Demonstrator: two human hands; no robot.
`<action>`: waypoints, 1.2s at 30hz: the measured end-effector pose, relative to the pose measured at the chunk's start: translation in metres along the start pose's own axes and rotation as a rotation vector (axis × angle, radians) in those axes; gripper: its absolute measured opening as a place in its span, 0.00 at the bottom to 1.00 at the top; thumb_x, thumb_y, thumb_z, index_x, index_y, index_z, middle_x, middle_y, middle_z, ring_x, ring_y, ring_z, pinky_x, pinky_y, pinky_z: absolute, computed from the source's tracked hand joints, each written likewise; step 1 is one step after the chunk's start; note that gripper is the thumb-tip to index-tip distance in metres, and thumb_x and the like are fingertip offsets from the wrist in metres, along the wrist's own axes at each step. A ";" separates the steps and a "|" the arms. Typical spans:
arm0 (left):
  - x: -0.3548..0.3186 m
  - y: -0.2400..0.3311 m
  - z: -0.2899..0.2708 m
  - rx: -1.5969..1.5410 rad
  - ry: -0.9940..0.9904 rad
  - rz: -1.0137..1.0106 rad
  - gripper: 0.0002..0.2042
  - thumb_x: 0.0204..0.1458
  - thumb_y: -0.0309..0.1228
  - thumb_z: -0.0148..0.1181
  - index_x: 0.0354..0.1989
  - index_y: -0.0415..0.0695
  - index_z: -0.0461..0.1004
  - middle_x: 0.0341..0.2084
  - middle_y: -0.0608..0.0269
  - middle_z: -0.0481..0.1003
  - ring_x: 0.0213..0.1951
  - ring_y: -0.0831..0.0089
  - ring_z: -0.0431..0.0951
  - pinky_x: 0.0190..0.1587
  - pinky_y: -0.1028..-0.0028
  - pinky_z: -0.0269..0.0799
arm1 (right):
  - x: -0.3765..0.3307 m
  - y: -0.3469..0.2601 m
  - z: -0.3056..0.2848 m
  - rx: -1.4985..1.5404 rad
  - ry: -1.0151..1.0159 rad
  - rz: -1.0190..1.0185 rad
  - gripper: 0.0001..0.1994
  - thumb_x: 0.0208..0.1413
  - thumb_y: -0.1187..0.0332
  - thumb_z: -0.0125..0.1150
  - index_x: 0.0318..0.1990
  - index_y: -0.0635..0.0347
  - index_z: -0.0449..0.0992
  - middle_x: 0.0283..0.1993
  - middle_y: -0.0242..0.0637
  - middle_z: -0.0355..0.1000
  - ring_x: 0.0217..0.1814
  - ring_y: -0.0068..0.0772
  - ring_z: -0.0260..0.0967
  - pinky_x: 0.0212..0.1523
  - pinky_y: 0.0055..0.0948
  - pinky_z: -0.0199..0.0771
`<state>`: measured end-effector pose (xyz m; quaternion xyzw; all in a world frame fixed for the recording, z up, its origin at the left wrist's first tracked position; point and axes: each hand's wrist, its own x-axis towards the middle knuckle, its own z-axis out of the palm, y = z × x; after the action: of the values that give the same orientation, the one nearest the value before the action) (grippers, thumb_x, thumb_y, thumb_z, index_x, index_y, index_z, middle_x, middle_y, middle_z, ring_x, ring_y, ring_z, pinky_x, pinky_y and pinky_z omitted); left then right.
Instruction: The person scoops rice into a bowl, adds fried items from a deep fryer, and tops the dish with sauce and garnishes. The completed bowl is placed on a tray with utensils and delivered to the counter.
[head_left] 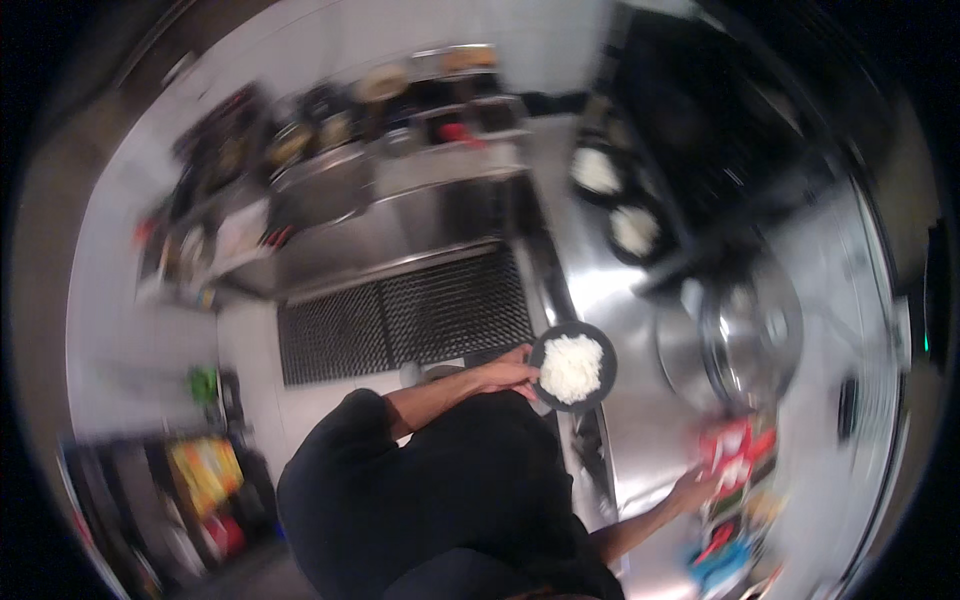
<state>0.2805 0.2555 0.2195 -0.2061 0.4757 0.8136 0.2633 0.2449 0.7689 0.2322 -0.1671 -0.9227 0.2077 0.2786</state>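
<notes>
Steel counter (640, 425), left grip (510, 373) clamped on round dark bowl (609, 365) of crumbly white food (571, 368), right grip (692, 490) unclear

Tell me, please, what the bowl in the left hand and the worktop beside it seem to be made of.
Bowl: dark, dull-looking rim, perhaps stoneware or plastic; blur leaves it open. Worktop: probably stainless steel, smooth and semi-glossy, judging by silvery bright reflections.
</notes>
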 end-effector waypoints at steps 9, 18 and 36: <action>-0.170 -0.026 -0.180 -0.475 0.168 0.251 0.41 0.48 0.16 0.52 0.73 0.44 0.43 0.51 0.50 0.71 0.38 0.60 0.83 0.45 0.50 0.85 | -0.191 -0.315 0.053 0.247 -0.625 -0.246 0.19 0.64 0.64 0.60 0.54 0.73 0.75 0.51 0.57 0.76 0.49 0.53 0.76 0.47 0.43 0.77; -0.375 -0.078 -0.367 -0.433 0.747 0.444 0.31 0.53 0.29 0.60 0.64 0.36 0.56 0.58 0.45 0.66 0.55 0.56 0.74 0.42 0.57 0.86 | -0.362 -0.631 0.119 0.686 -1.078 -0.532 0.15 0.64 0.67 0.63 0.52 0.67 0.79 0.43 0.40 0.80 0.40 0.29 0.76 0.42 0.28 0.76; -0.494 -0.082 -0.488 -1.314 1.072 1.119 0.29 0.49 0.29 0.60 0.63 0.40 0.66 0.62 0.53 0.71 0.64 0.51 0.68 0.69 0.39 0.58 | -0.650 -1.113 0.145 1.067 -2.693 0.738 0.41 0.65 0.41 0.56 0.66 0.75 0.57 0.63 0.65 0.63 0.67 0.57 0.63 0.70 0.54 0.63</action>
<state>0.7572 -0.2562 0.2288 -0.3955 0.0180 0.7209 -0.5689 0.4588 -0.5033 0.3633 0.0461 -0.2054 0.5629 -0.7992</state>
